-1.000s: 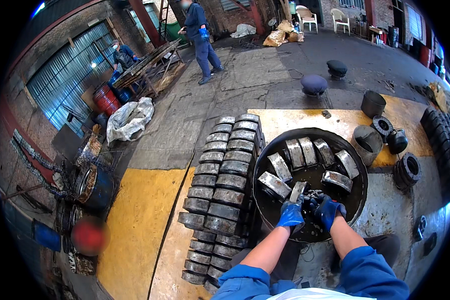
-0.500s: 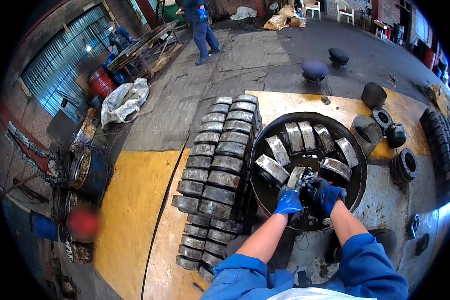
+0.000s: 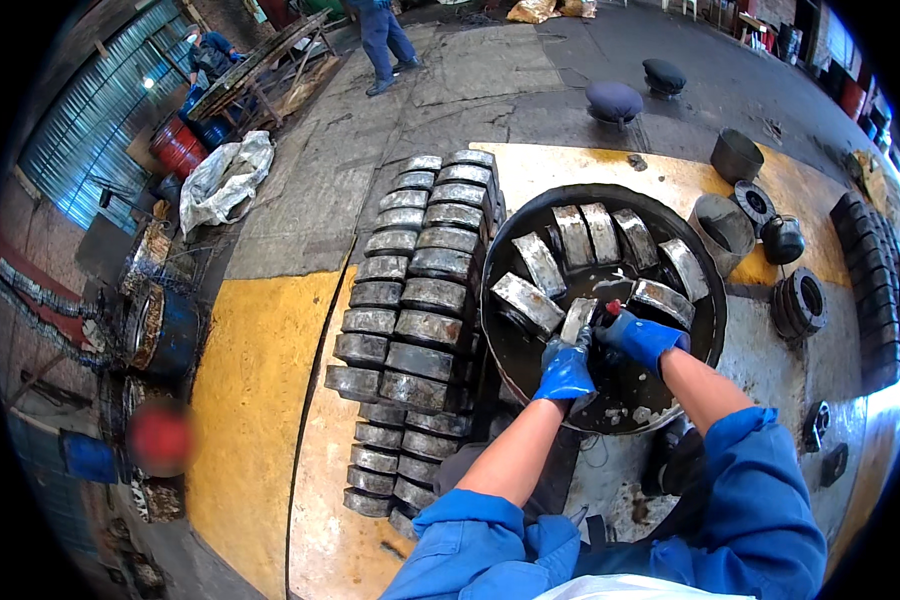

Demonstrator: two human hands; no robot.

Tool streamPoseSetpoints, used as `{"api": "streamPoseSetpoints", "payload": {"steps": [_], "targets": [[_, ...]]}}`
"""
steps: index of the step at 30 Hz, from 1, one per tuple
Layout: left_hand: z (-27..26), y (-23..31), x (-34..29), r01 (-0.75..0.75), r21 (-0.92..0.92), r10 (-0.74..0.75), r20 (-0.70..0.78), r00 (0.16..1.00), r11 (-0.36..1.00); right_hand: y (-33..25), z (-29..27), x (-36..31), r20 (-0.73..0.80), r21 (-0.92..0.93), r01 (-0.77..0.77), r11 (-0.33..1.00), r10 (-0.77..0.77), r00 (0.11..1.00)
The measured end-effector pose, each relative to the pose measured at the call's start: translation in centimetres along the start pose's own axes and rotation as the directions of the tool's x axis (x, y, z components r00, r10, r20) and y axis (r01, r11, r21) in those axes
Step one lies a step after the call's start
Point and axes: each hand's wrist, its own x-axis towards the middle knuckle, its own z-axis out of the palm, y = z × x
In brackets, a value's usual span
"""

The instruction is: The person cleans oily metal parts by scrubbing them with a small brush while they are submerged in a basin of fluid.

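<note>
Over a round dark basin (image 3: 711,345), both my hands work in blue gloves. My left hand (image 3: 567,368) is closed on a thick metal ring (image 3: 578,319), which stands on edge with its pale worn rim facing up. My right hand (image 3: 638,338) is closed beside it, fingers against or near the ring. A small red-ended thing (image 3: 612,308) shows at its fingertips; its kind is unclear and the rest is hidden by the glove. Several similar metal rings (image 3: 541,265) lie in an arc inside the basin, in dark liquid with pale scraps.
Long stacked rows of metal rings (image 3: 438,295) stand left of the basin. To its right are an open dark can (image 3: 722,232), a black kettle-like pot (image 3: 783,239) and flanged rings (image 3: 799,303). Two round padded stools (image 3: 614,101) stand beyond. A person (image 3: 383,42) stands far off.
My right hand has shifted up and right from beside my left, bringing the red-ended thing to the ring's upper end. My left hand keeps its hold. The whole view has shifted slightly.
</note>
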Motion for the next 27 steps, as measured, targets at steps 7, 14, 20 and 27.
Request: {"api": "streamPoseSetpoints", "payload": {"steps": [7, 14, 20, 27], "targets": [[-0.6, 7.0, -5.6, -0.494, 0.156, 0.507, -0.059, 0.86, 0.855, -0.8, -0.2, -0.7, 0.159, -0.775, 0.355, 0.523, -0.383, 0.91], [-1.8, 1.9, -2.0, -0.112, -0.276, 0.152, 0.129, 0.98, 0.955, -5.3, -2.4, -5.4, 0.199, -0.764, 0.588, 0.266, -0.77, 0.606], [-0.9, 3.8, -2.4, 0.1, -0.067, -0.096, 0.067, 0.993, 0.993, -2.3, -0.8, -2.6, -0.311, -0.407, -0.236, 0.883, 0.109, 0.944], [-1.2, 4.6, -2.9, 0.146, -0.208, -0.133, 0.077, 0.988, 0.967, -2.9, -0.8, -2.3, -0.119, -0.012, -0.378, 0.926, 0.374, 0.92]]}}
